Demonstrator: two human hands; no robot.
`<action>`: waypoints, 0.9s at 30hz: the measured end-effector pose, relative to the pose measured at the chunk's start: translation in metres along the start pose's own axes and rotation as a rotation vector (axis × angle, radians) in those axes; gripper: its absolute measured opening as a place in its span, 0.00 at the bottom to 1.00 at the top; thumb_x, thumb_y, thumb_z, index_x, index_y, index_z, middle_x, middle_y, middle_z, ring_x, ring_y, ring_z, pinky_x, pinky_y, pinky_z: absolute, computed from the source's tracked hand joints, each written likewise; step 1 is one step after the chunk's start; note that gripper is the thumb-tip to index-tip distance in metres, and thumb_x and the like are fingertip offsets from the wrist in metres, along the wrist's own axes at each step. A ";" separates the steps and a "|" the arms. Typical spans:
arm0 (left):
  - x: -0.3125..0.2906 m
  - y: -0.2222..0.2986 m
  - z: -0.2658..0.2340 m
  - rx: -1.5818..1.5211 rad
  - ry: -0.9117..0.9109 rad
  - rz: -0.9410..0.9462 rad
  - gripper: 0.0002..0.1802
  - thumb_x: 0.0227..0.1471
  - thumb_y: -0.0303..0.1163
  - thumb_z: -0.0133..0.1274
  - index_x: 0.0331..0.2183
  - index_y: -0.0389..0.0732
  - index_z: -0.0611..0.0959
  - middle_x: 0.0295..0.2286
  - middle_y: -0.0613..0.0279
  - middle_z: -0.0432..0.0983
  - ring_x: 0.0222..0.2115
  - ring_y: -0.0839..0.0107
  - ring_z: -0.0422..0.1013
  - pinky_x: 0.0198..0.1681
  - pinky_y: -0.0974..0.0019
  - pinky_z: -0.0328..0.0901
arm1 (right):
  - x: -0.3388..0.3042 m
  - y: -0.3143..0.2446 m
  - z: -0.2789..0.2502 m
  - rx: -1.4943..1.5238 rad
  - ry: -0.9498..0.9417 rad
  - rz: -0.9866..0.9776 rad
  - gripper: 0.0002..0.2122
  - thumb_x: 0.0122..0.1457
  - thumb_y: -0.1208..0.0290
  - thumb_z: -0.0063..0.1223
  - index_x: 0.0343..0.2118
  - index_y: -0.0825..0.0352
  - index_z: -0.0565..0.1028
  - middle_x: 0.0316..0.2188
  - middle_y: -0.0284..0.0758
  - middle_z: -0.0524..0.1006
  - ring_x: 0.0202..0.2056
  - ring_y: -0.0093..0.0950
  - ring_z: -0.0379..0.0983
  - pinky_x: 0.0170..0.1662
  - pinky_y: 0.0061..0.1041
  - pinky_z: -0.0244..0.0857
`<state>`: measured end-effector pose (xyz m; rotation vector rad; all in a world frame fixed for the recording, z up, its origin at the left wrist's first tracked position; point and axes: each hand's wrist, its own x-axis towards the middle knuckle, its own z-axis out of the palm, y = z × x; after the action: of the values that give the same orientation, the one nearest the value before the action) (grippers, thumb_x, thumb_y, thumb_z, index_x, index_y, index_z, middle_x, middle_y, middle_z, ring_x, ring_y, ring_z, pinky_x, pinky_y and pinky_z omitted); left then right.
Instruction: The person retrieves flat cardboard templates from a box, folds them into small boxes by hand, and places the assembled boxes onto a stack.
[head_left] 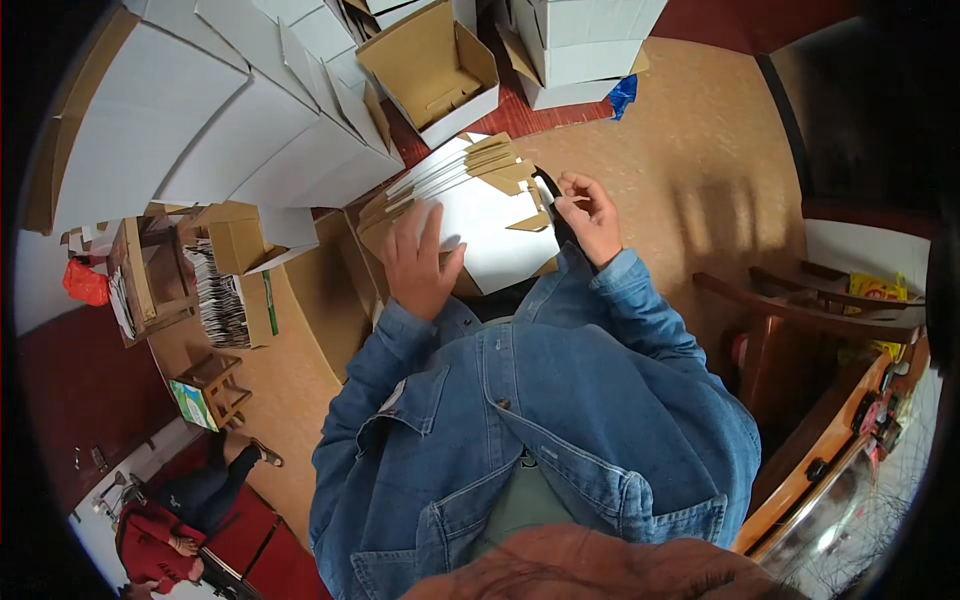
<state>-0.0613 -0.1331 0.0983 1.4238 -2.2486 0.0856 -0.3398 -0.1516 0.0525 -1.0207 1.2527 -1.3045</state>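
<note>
1. White cartons [290,150]: largest items noted; ranged on the upper left, beyond the left hand; well apart from the right hand.
2. Brown carton [325,290]: open, at floor level; located just left of the left hand and forearm.
3. Stack of white and brown cardboard [505,225]: situated between the two hands, directly in front of the denim jacket [480,390]; white face uppermost, brown edges layered along the far side.
4. Open box [425,75]: white outside, brown inside; placed beyond the far edge of the stack, apart from both hands.
5. Left hand [425,262]: released, palm down, fingers spread; resting on the left part of the white face.
6. Right hand [595,222]: fingers curled, thumb and forefinger near each other; positioned just beside the stack's right edge; whether anything is pinched there cannot be told.
7. Brown flap [530,222]: small, folded over the white face; nearer the right hand than the left.
</note>
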 end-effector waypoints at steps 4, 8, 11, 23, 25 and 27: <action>0.012 0.003 0.011 0.068 -0.069 -0.212 0.41 0.42 0.47 0.64 0.57 0.43 0.71 0.55 0.53 0.65 0.51 0.53 0.62 0.55 0.56 0.55 | -0.009 -0.022 0.010 -0.521 -0.103 -0.351 0.18 0.51 0.77 0.63 0.46 0.66 0.78 0.43 0.37 0.76 0.43 0.30 0.69 0.48 0.25 0.63; 0.014 0.007 0.015 0.048 -0.050 -0.237 0.41 0.41 0.50 0.65 0.54 0.44 0.71 0.55 0.54 0.65 0.51 0.50 0.60 0.53 0.54 0.54 | -0.013 -0.024 0.024 -0.609 -0.097 -0.403 0.16 0.49 0.76 0.63 0.43 0.66 0.79 0.42 0.37 0.76 0.42 0.31 0.69 0.46 0.26 0.63; 0.015 0.010 0.009 0.013 -0.042 -0.269 0.38 0.42 0.50 0.65 0.52 0.44 0.73 0.53 0.54 0.66 0.50 0.51 0.61 0.53 0.53 0.54 | -0.014 -0.026 0.027 -0.635 -0.100 -0.447 0.14 0.49 0.76 0.63 0.42 0.66 0.80 0.40 0.37 0.76 0.41 0.30 0.69 0.44 0.25 0.64; 0.027 -0.004 -0.032 -0.516 0.017 -0.385 0.13 0.51 0.37 0.59 0.34 0.38 0.80 0.27 0.61 0.75 0.28 0.61 0.67 0.39 0.59 0.60 | -0.019 -0.062 0.016 -0.208 -0.295 -0.056 0.08 0.56 0.81 0.59 0.40 0.69 0.80 0.31 0.29 0.78 0.29 0.19 0.68 0.35 0.15 0.63; 0.031 -0.005 -0.038 -0.588 0.042 -0.428 0.12 0.52 0.36 0.59 0.33 0.37 0.80 0.24 0.61 0.74 0.26 0.61 0.67 0.37 0.59 0.61 | -0.015 -0.074 0.014 -0.230 -0.331 -0.059 0.08 0.57 0.81 0.58 0.40 0.69 0.80 0.30 0.29 0.78 0.28 0.18 0.68 0.34 0.14 0.62; 0.034 -0.006 -0.040 -0.663 0.051 -0.441 0.12 0.52 0.35 0.59 0.32 0.36 0.80 0.24 0.61 0.74 0.24 0.60 0.67 0.35 0.60 0.62 | -0.012 -0.089 0.013 -0.201 -0.387 0.004 0.07 0.56 0.82 0.59 0.38 0.70 0.80 0.29 0.28 0.78 0.27 0.17 0.66 0.33 0.14 0.62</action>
<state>-0.0537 -0.1525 0.1467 1.4526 -1.6306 -0.6888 -0.3353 -0.1468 0.1433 -1.3391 1.0983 -0.9319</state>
